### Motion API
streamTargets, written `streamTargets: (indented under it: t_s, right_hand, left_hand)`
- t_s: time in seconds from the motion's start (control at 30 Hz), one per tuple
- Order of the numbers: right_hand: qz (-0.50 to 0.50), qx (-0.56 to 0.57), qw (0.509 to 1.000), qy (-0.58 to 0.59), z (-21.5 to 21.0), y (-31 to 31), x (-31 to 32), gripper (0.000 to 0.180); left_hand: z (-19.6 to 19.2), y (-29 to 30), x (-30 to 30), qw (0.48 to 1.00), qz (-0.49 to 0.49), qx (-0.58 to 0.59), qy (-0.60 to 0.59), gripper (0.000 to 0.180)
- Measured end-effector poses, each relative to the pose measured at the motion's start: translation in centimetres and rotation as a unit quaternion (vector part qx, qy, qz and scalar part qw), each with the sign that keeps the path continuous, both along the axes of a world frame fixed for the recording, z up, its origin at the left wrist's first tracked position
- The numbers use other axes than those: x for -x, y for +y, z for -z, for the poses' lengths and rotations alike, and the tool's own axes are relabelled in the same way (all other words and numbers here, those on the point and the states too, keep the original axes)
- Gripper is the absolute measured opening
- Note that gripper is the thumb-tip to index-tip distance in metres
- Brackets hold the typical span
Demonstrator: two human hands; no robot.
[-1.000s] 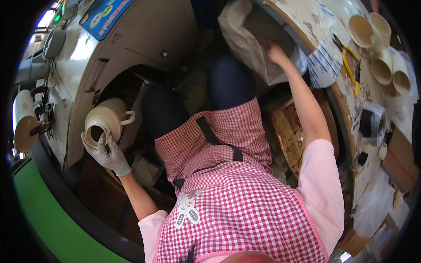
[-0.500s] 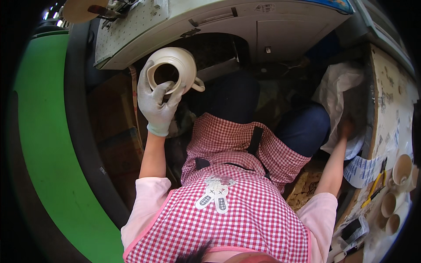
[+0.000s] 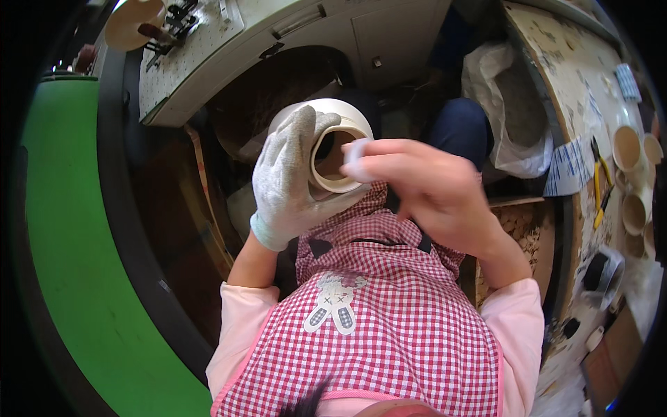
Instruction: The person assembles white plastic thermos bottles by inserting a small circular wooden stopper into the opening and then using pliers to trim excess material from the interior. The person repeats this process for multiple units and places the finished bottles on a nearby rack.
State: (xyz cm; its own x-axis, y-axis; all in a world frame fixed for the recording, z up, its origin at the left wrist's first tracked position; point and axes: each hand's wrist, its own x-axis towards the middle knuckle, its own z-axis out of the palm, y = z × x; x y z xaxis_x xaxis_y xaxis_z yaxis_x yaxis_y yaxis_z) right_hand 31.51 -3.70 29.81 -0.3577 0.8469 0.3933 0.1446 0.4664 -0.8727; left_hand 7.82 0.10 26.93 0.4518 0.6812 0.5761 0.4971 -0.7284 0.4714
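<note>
A cream ceramic jug is tilted so its round mouth faces me, above my lap. My left hand, in a pale grey work glove, is closed around the jug's side and neck. My bare right hand is at the right side of the mouth, thumb and fingers drawn together and blurred by motion. Something whitish covers or sits at its fingertips; I cannot tell whether it is a finger cover or a held piece. The jug's handle does not show.
A white plastic bag hangs open at the right, beside a workbench with yellow-handled pliers and several beige cups. A pale machine table stands ahead, a green belt at the left.
My right hand has come out of the plastic bag to the jug's mouth. My left hand has brought the jug closer and rightward, and its handle has turned out of sight.
</note>
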Motion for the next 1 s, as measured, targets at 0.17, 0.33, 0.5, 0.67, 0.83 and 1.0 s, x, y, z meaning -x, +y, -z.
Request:
streamTargets:
  t_s: [0.17,0.33,0.5,0.67,0.83,1.0]
  right_hand:
    - [0.077,-0.089,0.964,-0.237,0.4,-1.3,3.7,0.029]
    - [0.088,-0.144,0.939,-0.299,1.4,-2.1,5.0,0.035]
    - [0.119,-0.181,0.92,-0.326,2.3,-1.6,6.4,0.036]
    - [0.076,-0.174,0.947,-0.258,2.8,-0.3,5.9,0.037]
    - [0.058,-0.108,0.981,-0.148,2.8,0.0,5.3,0.035]
    - [0.113,-0.134,0.945,-0.276,3.3,-0.6,6.0,0.036]
  left_hand:
    - [0.1,-1.7,-0.2,0.999,0.001,-0.037,0.029,0.101]
    - [0.6,-2.5,0.3,0.999,-0.004,-0.032,0.024,0.094]
    - [1.1,-1.9,0.8,0.999,-0.006,-0.048,-0.002,0.089]
    - [1.1,-1.7,1.3,1.0,-0.009,-0.013,-0.016,0.088]
    - [1.1,-1.5,1.5,1.0,-0.004,-0.015,-0.006,0.1]
    - [1.5,-1.1,0.8,1.0,-0.013,-0.023,-0.006,0.09]
